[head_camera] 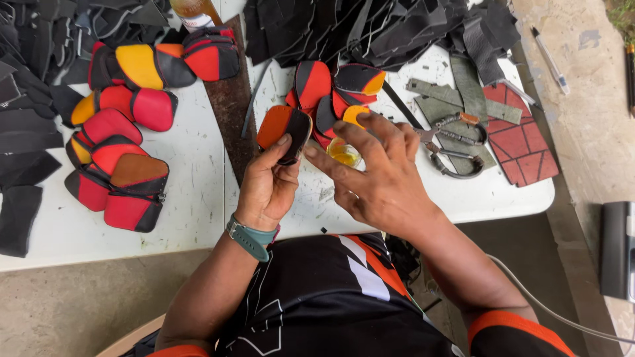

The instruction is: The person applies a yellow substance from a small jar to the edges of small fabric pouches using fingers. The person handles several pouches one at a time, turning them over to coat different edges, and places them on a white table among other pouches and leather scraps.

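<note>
1. From my remote feed: the left hand point(266, 185) pinches a flat orange-and-black leather piece point(284, 129) between thumb and fingers.
2. The right hand point(374, 173), fingers spread, touches that piece's edge with one fingertip.
3. Just right of the piece sits a small clear cup of yellow glue point(344, 153) on the white table point(192, 198).
4. Far left of it lie stitched red, yellow and black leather pouches point(122, 168); far right, metal pliers point(453, 149).

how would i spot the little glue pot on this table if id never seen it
Start at the white table and find the person's right hand near its front edge. Just under its fingertips sits a small clear pot of yellow glue. It is the only round, see-through thing among flat red, orange and black leather pieces.
</note>
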